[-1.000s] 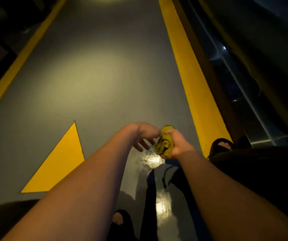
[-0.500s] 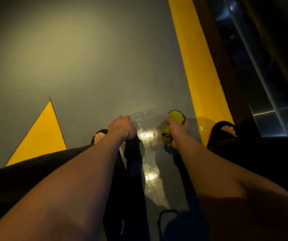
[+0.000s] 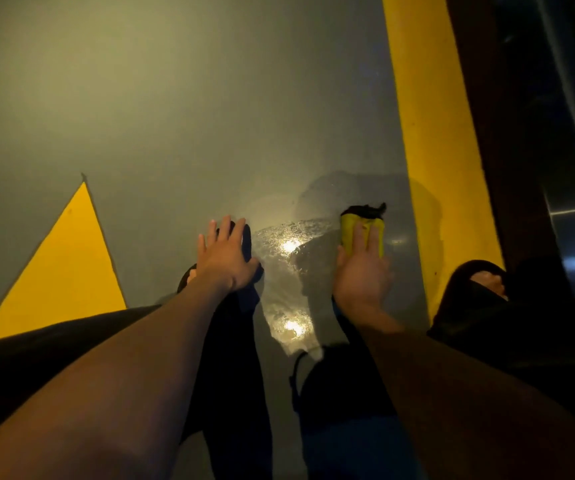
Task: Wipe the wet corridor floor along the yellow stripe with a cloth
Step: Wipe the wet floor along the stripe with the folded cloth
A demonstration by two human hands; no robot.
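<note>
A folded yellow-green cloth (image 3: 348,225) with a dark far edge lies on the grey floor, just left of the yellow stripe (image 3: 431,140). My right hand (image 3: 362,268) lies flat on it, straight fingers pressing it down. My left hand (image 3: 225,254) is spread flat on the floor, fingers straight, holding nothing. Between the two hands a wet patch (image 3: 289,244) glistens with two bright reflections.
A yellow triangle marking (image 3: 61,268) is painted on the floor at the left. My dark-clad knees and black sandals (image 3: 469,278) flank the hands. Right of the stripe runs a dark brown kerb (image 3: 508,150) with a dark glass wall beyond.
The view has dropped closer to the floor. My right hand went from gripping the bunched cloth to pressing it flat, farther ahead. My left hand opened from a fist and spread on the floor.
</note>
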